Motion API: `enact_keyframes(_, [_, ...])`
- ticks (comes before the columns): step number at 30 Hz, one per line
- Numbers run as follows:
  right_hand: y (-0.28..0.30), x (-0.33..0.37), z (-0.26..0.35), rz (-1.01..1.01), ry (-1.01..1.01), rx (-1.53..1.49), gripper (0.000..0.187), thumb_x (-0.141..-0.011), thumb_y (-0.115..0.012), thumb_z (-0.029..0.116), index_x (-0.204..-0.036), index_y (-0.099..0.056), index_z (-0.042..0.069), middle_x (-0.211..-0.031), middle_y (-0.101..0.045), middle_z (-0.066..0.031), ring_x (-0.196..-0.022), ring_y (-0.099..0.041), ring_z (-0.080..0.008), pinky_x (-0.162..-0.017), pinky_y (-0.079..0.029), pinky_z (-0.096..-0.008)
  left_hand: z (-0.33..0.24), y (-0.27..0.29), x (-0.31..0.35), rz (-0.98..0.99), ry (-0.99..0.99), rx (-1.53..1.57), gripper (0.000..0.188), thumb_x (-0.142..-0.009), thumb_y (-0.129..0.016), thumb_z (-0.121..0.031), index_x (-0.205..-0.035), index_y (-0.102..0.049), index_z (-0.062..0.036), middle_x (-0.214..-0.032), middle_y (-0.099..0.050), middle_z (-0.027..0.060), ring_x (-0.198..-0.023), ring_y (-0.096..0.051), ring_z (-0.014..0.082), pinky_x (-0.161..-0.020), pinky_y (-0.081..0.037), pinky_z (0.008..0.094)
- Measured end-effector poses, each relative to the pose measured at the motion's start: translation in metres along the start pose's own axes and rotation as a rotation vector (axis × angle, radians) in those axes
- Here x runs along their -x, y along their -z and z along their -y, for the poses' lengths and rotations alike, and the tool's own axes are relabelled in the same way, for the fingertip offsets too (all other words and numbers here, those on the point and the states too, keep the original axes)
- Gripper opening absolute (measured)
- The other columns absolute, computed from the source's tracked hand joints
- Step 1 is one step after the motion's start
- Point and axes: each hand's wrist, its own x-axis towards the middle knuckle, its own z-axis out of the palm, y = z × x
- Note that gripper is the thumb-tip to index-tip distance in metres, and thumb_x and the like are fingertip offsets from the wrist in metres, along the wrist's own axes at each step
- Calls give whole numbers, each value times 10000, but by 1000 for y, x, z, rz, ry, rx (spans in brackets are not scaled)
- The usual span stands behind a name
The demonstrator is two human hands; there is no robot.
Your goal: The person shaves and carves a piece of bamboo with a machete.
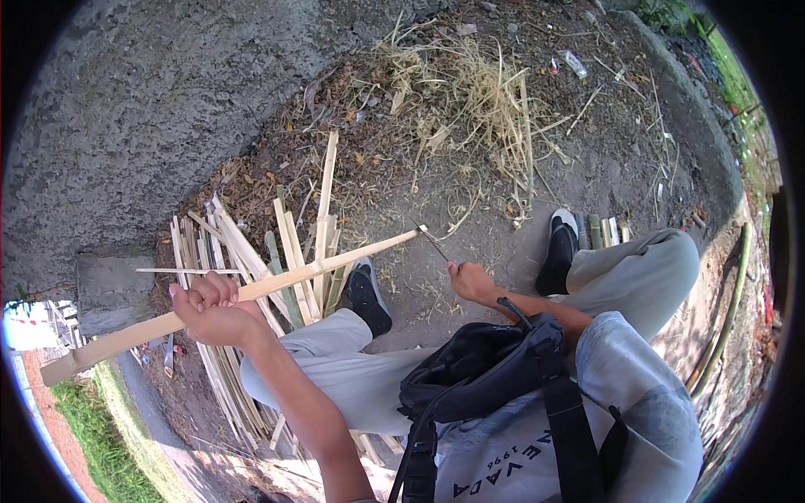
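A long pale bamboo strip (289, 278) slants across the view from lower left to the middle. My left hand (216, 312) is closed around it nearer its wide left end. In my right hand (471, 282), closed in a fist, is a knife (433, 243) whose thin dark blade reaches up to the strip's far tip, touching or very close to it. The knife's handle is hidden by my fingers. Below and behind the strip, split bamboo pieces (226, 369) lie in a bundle beside my left leg.
A heap of fine bamboo shavings (470, 101) lies on the dirt ahead. A rough concrete slab (168, 109) fills the upper left. Short bamboo pieces (605, 230) sit beside my right shoe (558, 256). A black bag (478, 369) hangs at my front. A clear plastic scrap (575, 64) lies farther off.
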Motion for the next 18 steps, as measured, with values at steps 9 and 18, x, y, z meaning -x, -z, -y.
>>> enact_keyframes(9, [14,48,56,63,418,-52,545,-975,-404,391,-862,-676,-67,-862,-625,-353,-844,-615,-519,-787,-491,-558,-4,11,3,112,15,87,529,-947,-474,-283,-542,-144,-197,-487,-143,-34,-423,-144,97,-422,-113,275])
enact_keyframes(18, [12,18,36,49,122,-25,588,-986,-363,413,-891,-679,-74,-892,-619,-365,-918,-602,-521,-861,-477,-547,3,-1,-1,36,-53,-26,532,-948,-471,-292,-553,-131,-190,-476,-141,-31,-404,-138,98,-414,-99,272])
